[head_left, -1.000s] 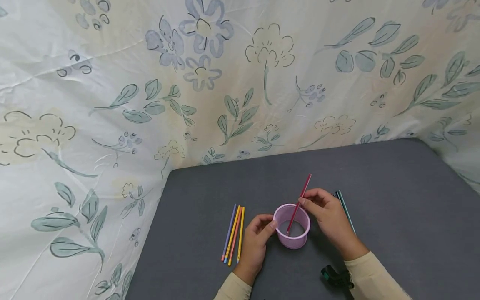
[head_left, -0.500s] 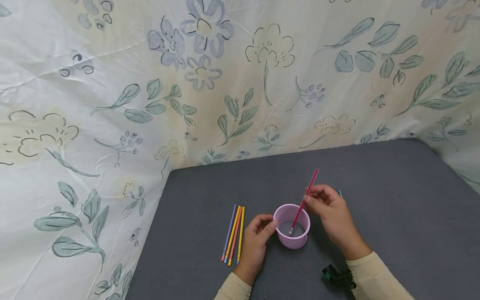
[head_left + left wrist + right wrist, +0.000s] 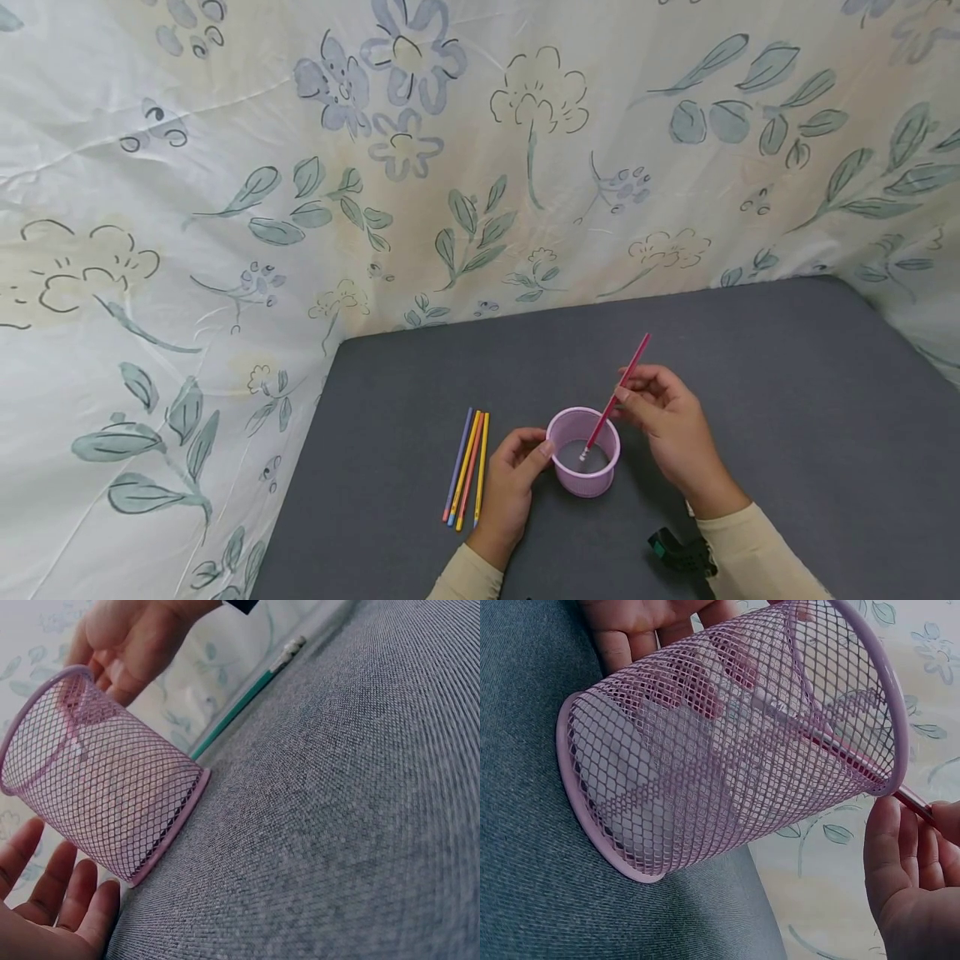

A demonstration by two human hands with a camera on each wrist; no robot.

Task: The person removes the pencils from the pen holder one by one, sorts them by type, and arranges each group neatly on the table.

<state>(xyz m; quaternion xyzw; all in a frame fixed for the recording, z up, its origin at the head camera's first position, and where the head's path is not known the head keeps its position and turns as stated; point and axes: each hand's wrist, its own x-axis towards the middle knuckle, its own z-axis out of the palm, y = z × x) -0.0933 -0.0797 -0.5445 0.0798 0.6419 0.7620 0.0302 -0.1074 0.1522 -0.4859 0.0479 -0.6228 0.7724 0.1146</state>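
A pink mesh pencil cup [image 3: 587, 485] stands upright on the dark grey table. My left hand [image 3: 512, 483] holds it from the left side, thumb near the rim; its curved fingers show by the mesh in the left wrist view. With thumb and fingers, my right hand [image 3: 670, 429] pinches a red pencil [image 3: 633, 358]. That pencil leans to the right, its eraser end down inside the cup and its shaft crossing the rim, as the right wrist view shows through the mesh [image 3: 667, 765]. Whether the eraser touches the cup's bottom, I cannot tell.
Several pencils, purple, yellow and orange [image 3: 467, 471], lie side by side left of my left hand. A green pencil [image 3: 236, 711] lies beyond the cup, mostly hidden by my right hand in the head view. A black wrist camera [image 3: 681, 552] sits at the right sleeve.
My right hand has moved a little right and up with the red pencil, which leans more to the right; its eraser has risen slightly within the cup. The left hand and cup have stayed still.
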